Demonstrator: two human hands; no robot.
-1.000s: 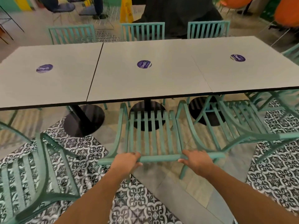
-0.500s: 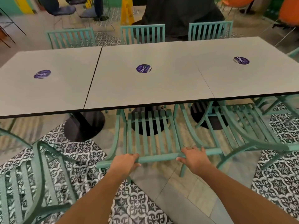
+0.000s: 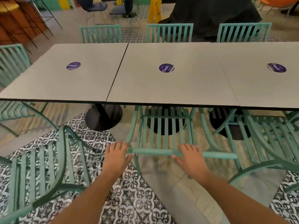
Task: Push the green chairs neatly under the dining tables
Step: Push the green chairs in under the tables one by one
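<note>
Resting beneath straight fingers [image 3: 120, 147]: chair rail [image 3: 152, 151].

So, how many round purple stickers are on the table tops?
3, one near the middle of each table top: the left sticker, the middle sticker and the right sticker. None looks hidden; the right table runs out of view.

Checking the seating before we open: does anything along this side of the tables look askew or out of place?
Yes. The near-left chair stands well out from the tables and turned at an angle, not tucked in. The middle chair at the hands sits square, its seat partly under the tabletop.
</note>
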